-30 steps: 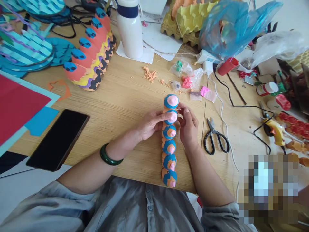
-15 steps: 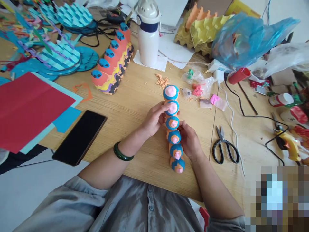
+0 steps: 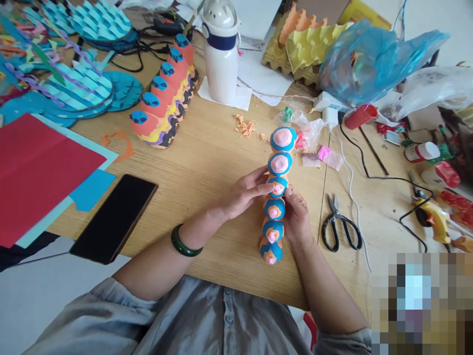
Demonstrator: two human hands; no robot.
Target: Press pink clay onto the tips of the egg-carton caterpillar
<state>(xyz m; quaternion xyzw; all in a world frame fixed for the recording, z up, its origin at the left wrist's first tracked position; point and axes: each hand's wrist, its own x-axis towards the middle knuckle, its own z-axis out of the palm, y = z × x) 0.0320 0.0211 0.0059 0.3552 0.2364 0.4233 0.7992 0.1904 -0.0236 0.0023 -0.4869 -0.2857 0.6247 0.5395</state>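
Note:
A strip of egg carton [image 3: 274, 209] with several bumps, covered in blue, orange and pink clay, stands out over the wooden table, running away from me. My left hand [image 3: 246, 194] is closed round its left side, with a finger on the pink dab of the third bump from the far end. From the right, my right hand [image 3: 296, 215] grips the strip near the same bump; its fingertips are partly hidden behind it. On the two far bumps the pink clay lies as wide round patches; on the nearer ones it is a small lump.
Black scissors [image 3: 340, 224] lie right of my right hand, a phone [image 3: 115, 217] at left. Further back are a finished-looking orange clay carton [image 3: 164, 98], a white bottle [image 3: 220, 64], a blue bag [image 3: 373, 64] and clay scraps [image 3: 244, 126]. A white cable [image 3: 353, 185] crosses the right side.
The strip's far end has swung to the right. My left hand has shifted from the second bump to the third, and its finger now rests on the pink lump there.

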